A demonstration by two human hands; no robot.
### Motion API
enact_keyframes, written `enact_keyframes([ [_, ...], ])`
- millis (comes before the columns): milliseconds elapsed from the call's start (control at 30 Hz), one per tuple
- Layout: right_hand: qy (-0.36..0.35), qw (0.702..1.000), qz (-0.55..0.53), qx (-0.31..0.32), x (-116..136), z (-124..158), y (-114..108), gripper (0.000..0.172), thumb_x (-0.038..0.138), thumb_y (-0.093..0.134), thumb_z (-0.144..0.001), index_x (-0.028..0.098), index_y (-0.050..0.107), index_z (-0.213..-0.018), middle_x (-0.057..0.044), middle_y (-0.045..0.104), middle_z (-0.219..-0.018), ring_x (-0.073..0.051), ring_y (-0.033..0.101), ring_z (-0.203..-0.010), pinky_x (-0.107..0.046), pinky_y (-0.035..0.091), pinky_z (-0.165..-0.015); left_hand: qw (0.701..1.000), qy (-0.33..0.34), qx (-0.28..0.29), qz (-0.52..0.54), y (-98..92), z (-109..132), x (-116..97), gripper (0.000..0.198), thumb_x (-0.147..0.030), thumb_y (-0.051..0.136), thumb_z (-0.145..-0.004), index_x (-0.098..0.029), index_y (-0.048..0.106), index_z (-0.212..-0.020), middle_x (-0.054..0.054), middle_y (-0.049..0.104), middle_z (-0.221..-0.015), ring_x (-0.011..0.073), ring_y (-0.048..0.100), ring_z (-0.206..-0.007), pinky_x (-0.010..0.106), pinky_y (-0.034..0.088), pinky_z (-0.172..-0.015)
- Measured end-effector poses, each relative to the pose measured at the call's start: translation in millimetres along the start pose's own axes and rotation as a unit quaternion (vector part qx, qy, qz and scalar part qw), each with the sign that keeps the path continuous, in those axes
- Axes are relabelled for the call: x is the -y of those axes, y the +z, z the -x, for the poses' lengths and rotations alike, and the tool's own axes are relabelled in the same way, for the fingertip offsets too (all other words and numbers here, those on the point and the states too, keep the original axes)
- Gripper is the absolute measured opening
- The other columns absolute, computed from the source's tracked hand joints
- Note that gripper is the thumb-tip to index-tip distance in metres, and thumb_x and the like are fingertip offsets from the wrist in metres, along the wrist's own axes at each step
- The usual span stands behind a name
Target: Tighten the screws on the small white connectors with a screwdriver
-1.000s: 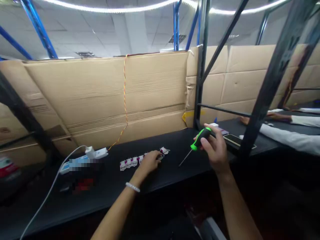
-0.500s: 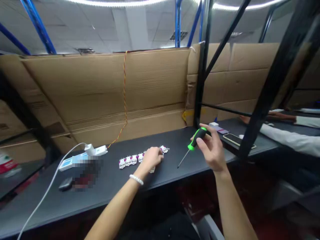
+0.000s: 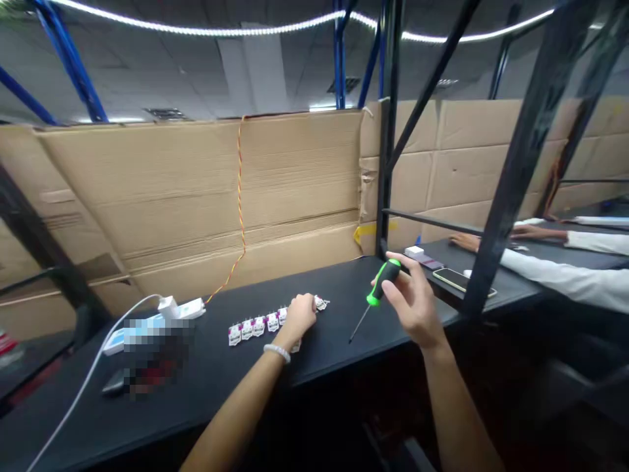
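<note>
on the black tabletop (image 3: 211, 370), small white-and-purple parts (image 3: 259, 326) lie in a row; the left hand (image 3: 301, 318) covers some, fingers curled down, and i can't tell whether it grips one. to its right, the right hand (image 3: 417, 308) grasps a green-and-black screwdriver (image 3: 382, 282), tip slanting down. a power strip (image 3: 192, 309) sits leftward, a phone (image 3: 457, 280) rightward.
</note>
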State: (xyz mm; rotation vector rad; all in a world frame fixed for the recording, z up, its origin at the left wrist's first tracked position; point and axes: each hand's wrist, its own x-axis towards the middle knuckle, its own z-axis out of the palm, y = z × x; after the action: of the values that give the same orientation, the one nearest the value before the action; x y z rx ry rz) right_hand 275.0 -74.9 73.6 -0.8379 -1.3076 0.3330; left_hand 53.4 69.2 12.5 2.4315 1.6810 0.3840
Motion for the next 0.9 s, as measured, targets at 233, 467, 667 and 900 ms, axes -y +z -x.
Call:
enact_keyframes([
  [233, 0.015, 1.0, 0.007, 0.004, 0.7, 0.7, -1.3, 0.052, 0.045, 0.068, -0.099, 0.024, 0.052, -0.144, -0.008, 0.071, -0.105, -0.026, 0.077, -0.093, -0.042, 0.067, -0.082, 0.998, 0.035, -0.017, 0.05, -15.0, 17.0, 8.5, 0.028, -0.003, 0.059, -0.092, -0.016, 0.077, -0.11, 0.014, 0.079, -0.11, 0.0283, 0.074, -0.109, 0.035, 0.053, -0.097],
  [467, 0.013, 1.0, 0.008, 0.026, 2.4, 1.0, 3.4, 0.052, 0.043, 0.07, -0.098, 0.024, 0.054, -0.143, -0.008, 0.072, -0.103, -0.026, 0.077, -0.092, -0.041, 0.066, -0.083, 0.977, 0.074, -0.105, 0.171, -31.8, 58.9, 21.9, 0.026, -0.009, 0.051, -0.099, -0.019, 0.074, -0.107, 0.009, 0.077, -0.113, 0.0216, 0.071, -0.108, 0.031, 0.052, -0.1],
  [667, 0.014, 0.998, -0.002, 0.066, 0.6, 4.9, 15.4, 0.051, 0.041, 0.069, -0.099, 0.023, 0.053, -0.145, -0.007, 0.071, -0.101, -0.024, 0.076, -0.09, -0.04, 0.066, -0.082, 0.946, 0.085, -0.144, 0.278, -33.0, 89.5, 28.8, 0.02, -0.012, 0.051, -0.095, -0.019, 0.069, -0.099, 0.005, 0.072, -0.096, 0.0196, 0.068, -0.092, 0.031, 0.052, -0.088],
  [900, 0.028, 0.988, -0.034, 0.145, 6.3, 11.8, 34.3, 0.047, 0.04, 0.063, -0.102, 0.024, 0.051, -0.145, -0.007, 0.071, -0.098, -0.023, 0.074, -0.088, -0.039, 0.065, -0.079, 0.915, 0.09, -0.111, 0.377, -31.4, 111.5, 24.1, 0.019, -0.025, 0.051, -0.095, -0.019, 0.068, -0.098, 0.005, 0.07, -0.094, 0.02, 0.065, -0.085, 0.03, 0.052, -0.079],
])
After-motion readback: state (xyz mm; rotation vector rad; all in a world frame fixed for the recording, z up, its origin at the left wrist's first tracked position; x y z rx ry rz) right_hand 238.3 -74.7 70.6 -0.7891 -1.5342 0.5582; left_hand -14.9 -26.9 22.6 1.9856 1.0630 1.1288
